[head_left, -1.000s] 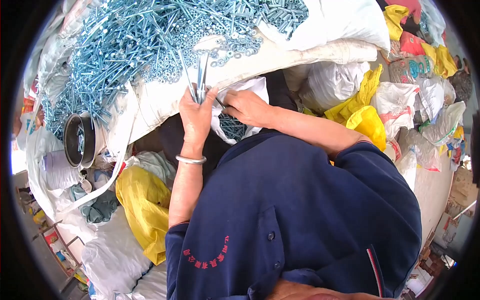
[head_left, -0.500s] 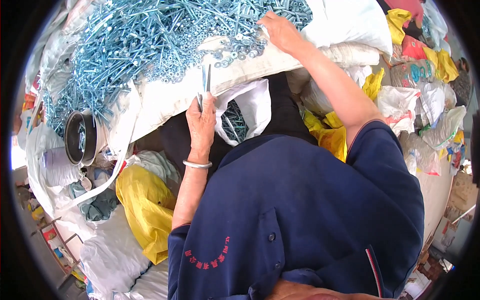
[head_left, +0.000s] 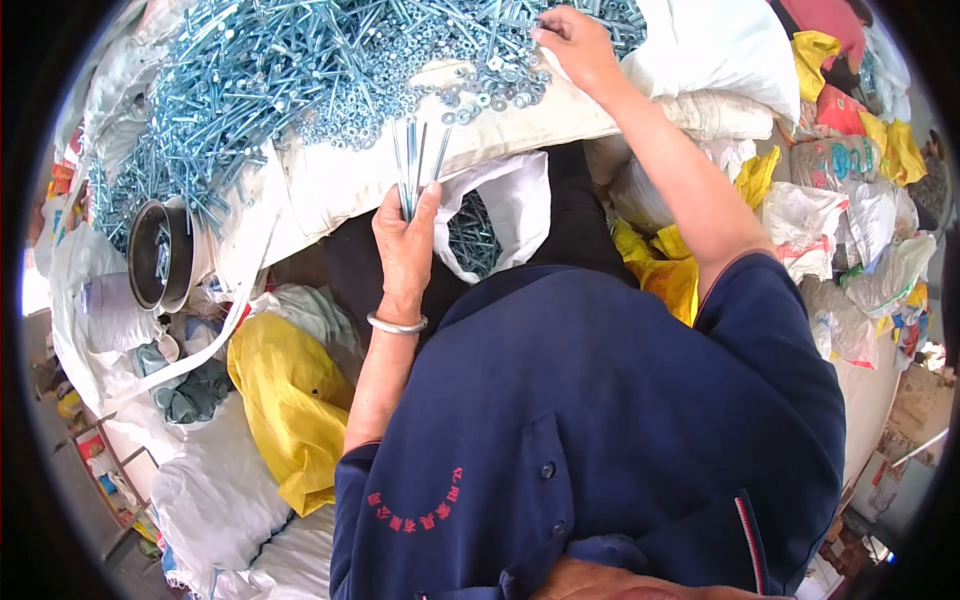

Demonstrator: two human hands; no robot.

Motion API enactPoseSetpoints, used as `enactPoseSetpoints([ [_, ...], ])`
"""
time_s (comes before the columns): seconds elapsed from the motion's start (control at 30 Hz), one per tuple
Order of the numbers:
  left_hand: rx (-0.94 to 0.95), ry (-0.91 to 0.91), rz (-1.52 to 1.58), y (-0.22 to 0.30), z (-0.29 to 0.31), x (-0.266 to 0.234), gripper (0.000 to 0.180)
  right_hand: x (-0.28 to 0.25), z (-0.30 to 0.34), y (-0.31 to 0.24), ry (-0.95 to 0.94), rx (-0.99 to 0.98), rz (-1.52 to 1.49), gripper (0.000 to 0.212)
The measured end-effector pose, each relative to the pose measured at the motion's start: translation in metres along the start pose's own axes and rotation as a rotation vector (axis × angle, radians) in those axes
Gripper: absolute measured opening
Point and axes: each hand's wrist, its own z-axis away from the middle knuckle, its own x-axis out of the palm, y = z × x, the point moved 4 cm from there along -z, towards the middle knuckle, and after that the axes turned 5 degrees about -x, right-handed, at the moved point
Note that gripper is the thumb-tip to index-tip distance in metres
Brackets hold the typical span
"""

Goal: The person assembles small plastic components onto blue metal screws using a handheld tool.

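**Bolts gathered from the heap**

Long silvery bolts (head_left: 412, 165) stood upright in a small bunch, clamped in the left hand (head_left: 405, 250) just below the heap of bolts and nuts (head_left: 300, 70). The right hand (head_left: 572, 45) lay on the heap's near edge, fingers curled among loose nuts. A white bag (head_left: 505, 215) hung open beside the left hand.

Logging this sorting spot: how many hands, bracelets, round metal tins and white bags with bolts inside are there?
Hands: 2, left hand gripping long bolts, right hand on the pile
Bracelet: 1
Round metal tin: 1
White bag with bolts inside: 1
Total: 5
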Motion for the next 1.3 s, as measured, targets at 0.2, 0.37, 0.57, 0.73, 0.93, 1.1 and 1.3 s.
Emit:
enactPoseSetpoints([
  [0.2,-0.084,-0.092,0.155,0.013,0.009,0.011,0.020,0.026,0.054,-0.069,0.080,0.497,-1.130,0.026],
  [0.37,-0.029,-0.125,0.205,0.019,0.016,0.014,0.020,0.034,0.073,-0.100,0.068,0.504,-1.248,0.026],
  [0.57,-0.005,-0.099,0.141,0.012,0.022,0.009,0.022,0.039,0.085,-0.106,0.161,0.550,-1.231,0.026],
  [0.73,0.044,-0.069,0.012,0.011,0.025,0.002,0.024,0.045,0.093,-0.111,0.199,0.565,-1.247,0.025],
  [0.93,0.050,-0.086,0.020,0.008,0.028,-0.003,0.022,0.061,0.102,-0.123,0.100,0.528,-1.175,0.021],
  [1.1,-0.095,-0.091,0.309,-0.001,0.027,-0.012,0.019,0.050,0.083,-0.148,-0.180,0.288,-0.730,0.023],
  [1.3,-0.182,-0.282,0.610,-0.024,0.005,-0.040,0.025,0.050,0.024,-0.102,-0.086,-0.130,-0.051,0.019],
])
